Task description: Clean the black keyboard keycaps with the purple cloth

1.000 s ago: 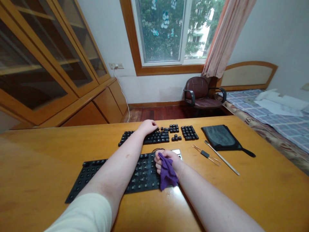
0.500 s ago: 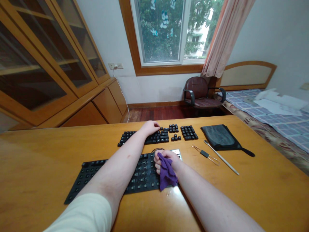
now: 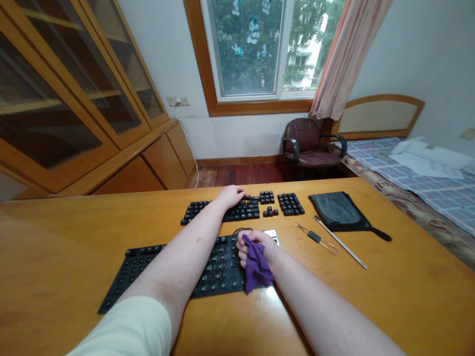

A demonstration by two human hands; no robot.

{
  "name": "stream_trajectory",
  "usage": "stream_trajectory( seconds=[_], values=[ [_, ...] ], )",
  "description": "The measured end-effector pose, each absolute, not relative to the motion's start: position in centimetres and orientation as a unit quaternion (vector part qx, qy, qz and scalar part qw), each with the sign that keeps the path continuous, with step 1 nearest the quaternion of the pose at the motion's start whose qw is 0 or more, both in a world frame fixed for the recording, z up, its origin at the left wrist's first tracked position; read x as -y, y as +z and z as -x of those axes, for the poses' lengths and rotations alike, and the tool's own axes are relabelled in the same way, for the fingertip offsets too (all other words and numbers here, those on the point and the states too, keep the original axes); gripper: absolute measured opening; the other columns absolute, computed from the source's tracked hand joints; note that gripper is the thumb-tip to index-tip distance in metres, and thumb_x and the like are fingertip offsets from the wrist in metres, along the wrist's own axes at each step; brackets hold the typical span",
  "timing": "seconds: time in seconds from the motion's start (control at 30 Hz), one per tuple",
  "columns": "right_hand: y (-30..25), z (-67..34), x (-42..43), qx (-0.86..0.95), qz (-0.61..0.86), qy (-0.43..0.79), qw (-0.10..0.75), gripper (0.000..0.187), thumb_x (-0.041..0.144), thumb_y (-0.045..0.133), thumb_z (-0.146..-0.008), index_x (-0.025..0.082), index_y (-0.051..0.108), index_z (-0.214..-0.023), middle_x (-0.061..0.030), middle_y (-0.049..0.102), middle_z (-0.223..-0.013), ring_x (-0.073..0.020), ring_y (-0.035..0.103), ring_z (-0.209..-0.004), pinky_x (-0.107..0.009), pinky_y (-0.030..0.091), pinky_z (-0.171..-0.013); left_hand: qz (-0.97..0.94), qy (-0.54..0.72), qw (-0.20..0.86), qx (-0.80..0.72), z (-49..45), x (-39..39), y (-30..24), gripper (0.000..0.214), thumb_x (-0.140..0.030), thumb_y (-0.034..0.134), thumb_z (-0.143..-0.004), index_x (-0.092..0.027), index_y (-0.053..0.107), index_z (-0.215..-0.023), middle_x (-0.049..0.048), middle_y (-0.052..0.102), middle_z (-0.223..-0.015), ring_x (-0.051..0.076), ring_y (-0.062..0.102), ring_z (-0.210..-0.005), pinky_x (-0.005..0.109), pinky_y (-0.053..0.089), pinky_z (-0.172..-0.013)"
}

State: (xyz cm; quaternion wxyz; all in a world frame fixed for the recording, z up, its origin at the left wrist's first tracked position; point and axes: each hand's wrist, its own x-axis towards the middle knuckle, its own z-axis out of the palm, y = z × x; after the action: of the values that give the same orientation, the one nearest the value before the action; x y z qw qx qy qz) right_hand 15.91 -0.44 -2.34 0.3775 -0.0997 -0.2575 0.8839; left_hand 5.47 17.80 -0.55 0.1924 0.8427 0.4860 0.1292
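Observation:
A black keyboard base (image 3: 166, 269) with bare switches lies on the wooden table (image 3: 389, 296) in front of me. Beyond it, several loose black keycaps (image 3: 256, 205) are laid out in keyboard order. My left hand (image 3: 232, 196) reaches across the base and rests on those keycaps, its fingers curled down; what they pinch is hidden. My right hand (image 3: 260, 243) sits closed at the right end of the base, gripping a purple cloth (image 3: 256, 264) pressed against it. A small silver plate (image 3: 272, 233) shows just behind that hand.
To the right lie a wire keycap puller (image 3: 316, 237), a thin pale stick (image 3: 341, 242) and a dark grey cloth (image 3: 336, 210) with a black handle (image 3: 380, 234) beside it. Past the table stand a brown armchair (image 3: 309, 143), a bed (image 3: 426, 173) and glass-door cabinets (image 3: 74, 99).
My left hand has edged slightly to the right over the keycaps. My right hand and the purple cloth have stayed in place.

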Motion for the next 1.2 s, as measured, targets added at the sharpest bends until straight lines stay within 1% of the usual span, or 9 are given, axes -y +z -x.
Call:
stream_trajectory(
  seconds=[0.1,0.23,0.4,0.6,0.73,0.87,1.0,1.1,1.2],
  values=[
    [-2.3,-15.9,0.5,0.256,0.097,0.885,0.378,0.008,0.025,0.045,-0.069,0.018,0.046,-0.068,0.0064,0.04,-0.046,-0.0072,0.028,-0.035,-0.02,0.023,-0.036,-0.85,0.129,0.193,-0.473,-5.5,-17.9,-0.8,0.029,-0.031,0.047,-0.085,-0.019,0.072,-0.093,0.006,0.071,-0.098,0.02,0.063,-0.091,0.027,0.045,-0.083],
    [-2.2,-15.9,0.5,0.247,0.09,0.887,0.379,0.009,0.025,0.044,-0.069,0.017,0.049,-0.067,0.0057,0.041,-0.046,-0.0073,0.029,-0.035,-0.02,0.025,-0.036,-0.856,0.125,0.199,-0.461,-5.7,-18.0,-1.1,0.026,-0.027,0.048,-0.084,-0.02,0.071,-0.093,0.0043,0.071,-0.098,0.019,0.063,-0.092,0.025,0.045,-0.083],
    [-2.2,-15.9,0.5,0.242,0.08,0.89,0.379,0.011,0.024,0.043,-0.07,0.017,0.051,-0.067,0.0053,0.04,-0.046,-0.0074,0.03,-0.035,-0.02,0.025,-0.035,-0.862,0.13,0.203,-0.446,-5.7,-18.0,-1.3,0.028,-0.032,0.047,-0.084,-0.02,0.071,-0.093,0.0043,0.071,-0.098,0.019,0.063,-0.091,0.026,0.045,-0.083],
    [-2.3,-15.9,0.5,0.242,0.079,0.89,0.379,0.011,0.023,0.043,-0.07,0.017,0.052,-0.068,0.0052,0.04,-0.046,-0.0075,0.03,-0.035,-0.02,0.026,-0.035,-0.871,0.135,0.208,-0.423,-5.9,-17.9,-1.3,0.033,-0.035,0.044,-0.085,-0.018,0.072,-0.084,0.0042,0.072,-0.088,0.019,0.063,-0.083,0.026,0.045,-0.078],
    [-2.3,-15.9,0.5,0.238,0.083,0.89,0.379,0.012,0.023,0.043,-0.07,0.016,0.053,-0.067,0.0046,0.042,-0.047,-0.0076,0.031,-0.035,-0.02,0.026,-0.036,-0.869,0.151,0.201,-0.426,-6.0,-17.9,-1.3,0.036,-0.038,0.042,-0.086,-0.017,0.071,-0.083,0.0052,0.071,-0.085,0.02,0.063,-0.08,0.027,0.046,-0.076],
    [-2.3,-15.9,0.5,0.24,0.081,0.889,0.381,0.014,0.022,0.042,-0.071,0.016,0.054,-0.067,0.0044,0.042,-0.047,-0.0076,0.031,-0.035,-0.02,0.026,-0.036,-0.85,0.204,0.162,-0.458,-5.6,-18.0,-0.6,0.04,-0.036,0.034,-0.09,-0.016,0.068,-0.095,0.007,0.07,-0.097,0.02,0.061,-0.093,0.028,0.045,-0.083],
    [-2.3,-15.9,0.5,0.242,0.08,0.889,0.38,0.014,0.022,0.042,-0.071,0.016,0.054,-0.068,0.0044,0.041,-0.046,-0.0077,0.03,-0.035,-0.02,0.026,-0.036,-0.824,0.249,0.106,-0.498,-5.4,-17.8,0.6,0.042,-0.034,0.027,-0.092,-0.017,0.064,-0.105,0.0087,0.065,-0.11,0.022,0.055,-0.107,0.032,0.041,-0.092],
    [-2.4,-15.9,0.5,0.241,0.082,0.889,0.38,0.014,0.022,0.041,-0.07,0.016,0.054,-0.068,0.0043,0.041,-0.046,-0.0079,0.03,-0.035,-0.02,0.026,-0.036,-0.83,0.233,0.087,-0.499,-6.5,-17.8,1.6,0.036,-0.036,0.037,-0.089,-0.021,0.067,-0.1,0.0072,0.066,-0.108,0.023,0.056,-0.104,0.034,0.041,-0.092],
    [-2.5,-15.9,0.4,0.241,0.083,0.89,0.379,0.014,0.022,0.041,-0.07,0.017,0.054,-0.068,0.0042,0.042,-0.046,-0.0083,0.03,-0.035,-0.02,0.027,-0.036,-0.859,0.18,0.093,-0.47,-8.8,-18.4,2.6,0.024,-0.036,0.051,-0.081,-0.026,0.071,-0.089,0.0026,0.069,-0.103,0.022,0.058,-0.1,0.032,0.042,-0.09]
  ],
)
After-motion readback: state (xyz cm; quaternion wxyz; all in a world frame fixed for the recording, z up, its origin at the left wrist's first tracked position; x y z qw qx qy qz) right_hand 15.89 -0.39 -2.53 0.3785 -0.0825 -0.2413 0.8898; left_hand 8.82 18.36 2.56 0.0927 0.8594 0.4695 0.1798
